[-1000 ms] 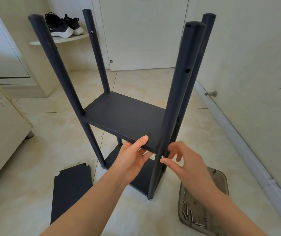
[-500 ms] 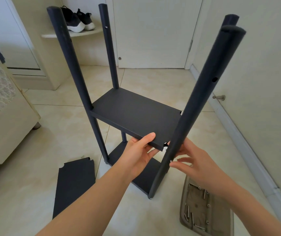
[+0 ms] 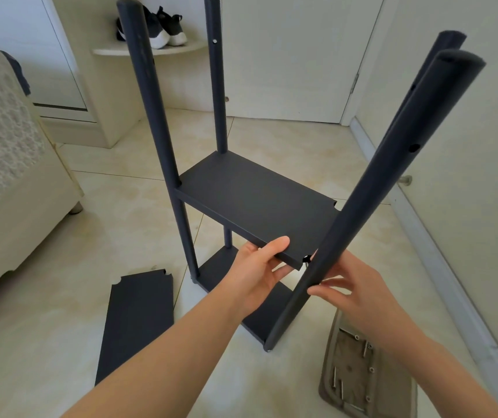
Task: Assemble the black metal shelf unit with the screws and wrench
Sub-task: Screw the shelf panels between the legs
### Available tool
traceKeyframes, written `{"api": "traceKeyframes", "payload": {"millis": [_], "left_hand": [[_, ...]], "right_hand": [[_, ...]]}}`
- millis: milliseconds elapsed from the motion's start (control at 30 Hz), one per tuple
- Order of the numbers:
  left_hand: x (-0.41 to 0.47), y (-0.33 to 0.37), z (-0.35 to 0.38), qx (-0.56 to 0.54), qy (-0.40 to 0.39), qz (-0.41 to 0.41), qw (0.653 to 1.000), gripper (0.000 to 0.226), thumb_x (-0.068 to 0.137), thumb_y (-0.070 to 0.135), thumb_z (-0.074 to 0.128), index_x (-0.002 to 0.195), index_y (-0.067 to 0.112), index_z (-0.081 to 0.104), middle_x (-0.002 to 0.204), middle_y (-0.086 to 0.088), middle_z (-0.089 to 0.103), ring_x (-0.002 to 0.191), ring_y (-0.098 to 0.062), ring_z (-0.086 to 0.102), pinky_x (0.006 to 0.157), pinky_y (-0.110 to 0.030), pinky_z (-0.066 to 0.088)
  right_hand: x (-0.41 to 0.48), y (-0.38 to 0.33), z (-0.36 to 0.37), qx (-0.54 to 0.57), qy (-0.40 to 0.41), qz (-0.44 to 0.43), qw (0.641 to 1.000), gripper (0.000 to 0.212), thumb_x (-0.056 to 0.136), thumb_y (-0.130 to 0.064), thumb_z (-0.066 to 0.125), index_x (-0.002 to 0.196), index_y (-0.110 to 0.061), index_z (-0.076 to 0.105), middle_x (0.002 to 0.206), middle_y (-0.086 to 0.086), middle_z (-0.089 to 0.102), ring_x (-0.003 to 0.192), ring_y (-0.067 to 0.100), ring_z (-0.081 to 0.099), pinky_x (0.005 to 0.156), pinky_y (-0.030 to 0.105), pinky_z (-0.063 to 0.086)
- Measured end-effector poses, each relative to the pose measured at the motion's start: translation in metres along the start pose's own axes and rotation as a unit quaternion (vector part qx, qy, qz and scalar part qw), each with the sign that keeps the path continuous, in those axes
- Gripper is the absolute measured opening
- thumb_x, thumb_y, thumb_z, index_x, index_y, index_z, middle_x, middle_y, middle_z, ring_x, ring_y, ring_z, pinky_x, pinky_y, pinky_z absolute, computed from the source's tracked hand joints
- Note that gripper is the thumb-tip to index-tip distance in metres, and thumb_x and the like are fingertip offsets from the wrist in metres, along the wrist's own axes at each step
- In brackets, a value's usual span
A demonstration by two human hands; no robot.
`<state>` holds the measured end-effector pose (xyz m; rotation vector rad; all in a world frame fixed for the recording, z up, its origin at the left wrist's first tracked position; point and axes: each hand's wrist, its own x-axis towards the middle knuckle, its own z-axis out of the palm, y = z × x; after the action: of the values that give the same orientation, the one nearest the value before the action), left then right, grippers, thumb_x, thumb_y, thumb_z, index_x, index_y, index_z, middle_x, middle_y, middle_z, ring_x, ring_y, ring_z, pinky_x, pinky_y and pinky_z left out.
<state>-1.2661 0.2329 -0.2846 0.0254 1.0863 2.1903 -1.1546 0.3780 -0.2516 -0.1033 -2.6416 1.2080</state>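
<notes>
The black metal shelf unit stands on the tiled floor with several upright posts. Its middle shelf panel (image 3: pixel 253 200) slopes down toward me; the bottom panel (image 3: pixel 217 273) sits near the floor. My left hand (image 3: pixel 256 270) grips the middle panel's near edge, thumb on top. The near right post (image 3: pixel 371 191) leans outward to the right, away from the panel's notched corner. My right hand (image 3: pixel 353 288) holds that post low down, fingers against its right side. A loose black shelf panel (image 3: pixel 139 321) lies flat on the floor at the left.
A beige tray (image 3: pixel 329 372) with several screws lies on the floor at lower right. A cream sofa (image 3: pixel 9 182) stands at the left, a wall with a baseboard (image 3: pixel 440 251) at the right. Black shoes (image 3: pixel 163 28) sit on a corner shelf by the closed door.
The near right post has tilted further outward to the right, opening a gap at the panel's corner. My right hand moved from the screw hole to the post's right side.
</notes>
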Motion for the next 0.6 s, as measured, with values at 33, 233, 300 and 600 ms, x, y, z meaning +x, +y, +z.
{"api": "traceKeyframes", "payload": {"millis": [33, 233, 300, 600], "left_hand": [[-0.0008, -0.0006, -0.0005, 0.001, 0.000, 0.001, 1.000, 0.031, 0.096, 0.010, 0.065, 0.126, 0.015, 0.063, 0.117, -0.005, 0.074, 0.108, -0.024, 0.071, 0.079, -0.033, 0.060], [-0.0080, -0.0041, -0.0039, 0.012, -0.006, -0.004, 1.000, 0.035, 0.097, 0.008, 0.062, 0.132, 0.012, 0.060, 0.123, -0.007, 0.071, 0.112, -0.026, 0.070, 0.089, -0.039, 0.060], [-0.0084, -0.0038, -0.0039, 0.007, -0.002, -0.009, 1.000, 0.035, 0.097, 0.008, 0.062, 0.132, 0.013, 0.060, 0.124, -0.007, 0.071, 0.113, -0.026, 0.069, 0.091, -0.040, 0.059], [-0.0070, -0.0045, -0.0049, -0.023, 0.010, -0.033, 0.999, 0.035, 0.095, 0.007, 0.064, 0.130, 0.012, 0.062, 0.121, -0.009, 0.072, 0.110, -0.027, 0.071, 0.085, -0.038, 0.061]], "right_hand": [[0.0001, -0.0006, 0.0009, -0.003, 0.001, -0.009, 1.000, 0.034, 0.077, -0.035, 0.072, 0.100, -0.048, 0.049, 0.090, -0.030, 0.065, 0.091, -0.009, 0.062, 0.071, -0.001, 0.044], [0.0009, -0.0007, 0.0028, -0.012, 0.006, -0.035, 0.999, 0.032, 0.077, -0.037, 0.072, 0.099, -0.048, 0.052, 0.093, -0.036, 0.063, 0.088, -0.006, 0.064, 0.070, 0.001, 0.045], [0.0003, 0.0003, 0.0036, -0.009, 0.007, -0.035, 0.999, 0.032, 0.074, -0.042, 0.069, 0.100, -0.049, 0.052, 0.092, -0.033, 0.064, 0.084, -0.004, 0.065, 0.069, 0.001, 0.045], [-0.0003, 0.0051, 0.0039, -0.016, 0.014, -0.060, 0.998, 0.024, 0.078, -0.033, 0.073, 0.086, -0.047, 0.055, 0.073, -0.018, 0.060, 0.073, 0.005, 0.060, 0.069, 0.008, 0.048]]}}
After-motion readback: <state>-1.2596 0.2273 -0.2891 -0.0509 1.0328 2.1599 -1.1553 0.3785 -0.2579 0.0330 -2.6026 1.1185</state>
